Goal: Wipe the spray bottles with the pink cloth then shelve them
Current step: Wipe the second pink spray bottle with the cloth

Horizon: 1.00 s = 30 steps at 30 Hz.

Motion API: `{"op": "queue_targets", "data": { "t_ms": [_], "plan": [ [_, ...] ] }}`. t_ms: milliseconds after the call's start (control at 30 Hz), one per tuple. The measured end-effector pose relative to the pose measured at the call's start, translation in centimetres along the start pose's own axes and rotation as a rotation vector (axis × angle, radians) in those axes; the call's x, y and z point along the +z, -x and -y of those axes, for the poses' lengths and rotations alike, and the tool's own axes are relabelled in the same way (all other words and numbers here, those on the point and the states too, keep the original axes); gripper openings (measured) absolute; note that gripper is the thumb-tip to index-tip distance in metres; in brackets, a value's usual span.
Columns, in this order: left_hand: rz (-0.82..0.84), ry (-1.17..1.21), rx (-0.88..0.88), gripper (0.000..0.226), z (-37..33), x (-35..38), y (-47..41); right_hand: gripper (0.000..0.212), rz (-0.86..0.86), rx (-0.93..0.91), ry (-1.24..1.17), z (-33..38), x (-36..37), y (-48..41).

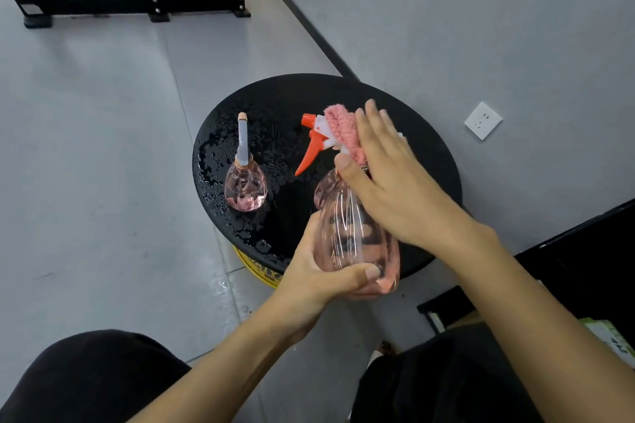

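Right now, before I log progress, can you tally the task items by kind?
Spray bottles: 2 (held spray bottle in the left hand; standing spray bottle on the black table)
Cloths: 1 (pink cloth, held by the right hand against the sprayer head)
Total: 3

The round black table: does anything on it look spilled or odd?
Yes: liquid droplets lie scattered over the left side of the round black table, around the small pink bottle standing upright there. Nothing looks broken.
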<state>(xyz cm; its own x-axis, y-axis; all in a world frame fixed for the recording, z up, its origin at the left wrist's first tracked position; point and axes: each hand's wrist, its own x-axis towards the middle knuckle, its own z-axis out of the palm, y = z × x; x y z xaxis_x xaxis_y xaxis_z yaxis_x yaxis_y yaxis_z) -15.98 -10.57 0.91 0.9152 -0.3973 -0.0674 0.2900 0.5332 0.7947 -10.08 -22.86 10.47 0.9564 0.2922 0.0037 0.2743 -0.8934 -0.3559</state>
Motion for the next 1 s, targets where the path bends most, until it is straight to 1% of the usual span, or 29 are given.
{"op": "queue_targets", "data": {
  "t_ms": [133, 200, 267, 333, 433, 567, 667, 767, 867, 933, 1000],
  "plan": [
    [0.014, 0.026, -0.006, 0.071, -0.3, 0.0, -0.1, 0.078, 0.012, -0.13, 0.043, 1.2, 1.3, 1.5],
    [0.016, -0.015, 0.008, 0.071, -0.4, 0.0, 0.0, 0.074, 0.041, -0.189, 0.062, 1.5, 1.6, 2.0],
    [0.026, -0.037, -0.006, 0.071, -0.5, 0.0, 0.0, 0.074, 0.042, -0.237, 0.131, 1.4, 1.2, 1.5],
    [0.016, -0.034, -0.035, 0.074, -0.5, 0.0, 0.0, 0.07, 0.042, -0.227, 0.133, 1.1, 0.4, 0.3],
    [-0.002, -0.032, -0.024, 0.078, -0.5, 0.0, 0.0, 0.061, 0.022, -0.193, 0.098, 1.0, -0.1, -1.0],
    [-0.017, -0.073, -0.063, 0.074, -0.7, -0.1, 0.0, 0.068, 0.062, -0.262, 0.158, 1.8, 0.6, -0.4],
    [-0.01, -0.081, -0.07, 0.073, -0.7, -0.2, 0.0, 0.063, 0.123, -0.31, 0.218, 2.0, 0.2, 0.4],
    [-0.006, -0.047, -0.068, 0.077, -0.7, -0.1, 0.0, 0.057, 0.116, -0.262, 0.199, 1.5, -1.1, -0.5],
    [-0.011, -0.034, -0.038, 0.081, -0.6, 0.1, 0.0, 0.061, 0.066, -0.206, 0.177, 0.9, -1.5, -1.5],
    [-0.02, -0.026, -0.047, 0.079, -0.7, 0.1, 0.0, 0.059, 0.097, -0.232, 0.197, 1.1, -0.9, -1.3],
    [-0.02, -0.055, -0.064, 0.077, -0.8, -0.2, 0.0, 0.057, 0.125, -0.316, 0.196, 1.3, -0.2, -0.3]
  ]
}}
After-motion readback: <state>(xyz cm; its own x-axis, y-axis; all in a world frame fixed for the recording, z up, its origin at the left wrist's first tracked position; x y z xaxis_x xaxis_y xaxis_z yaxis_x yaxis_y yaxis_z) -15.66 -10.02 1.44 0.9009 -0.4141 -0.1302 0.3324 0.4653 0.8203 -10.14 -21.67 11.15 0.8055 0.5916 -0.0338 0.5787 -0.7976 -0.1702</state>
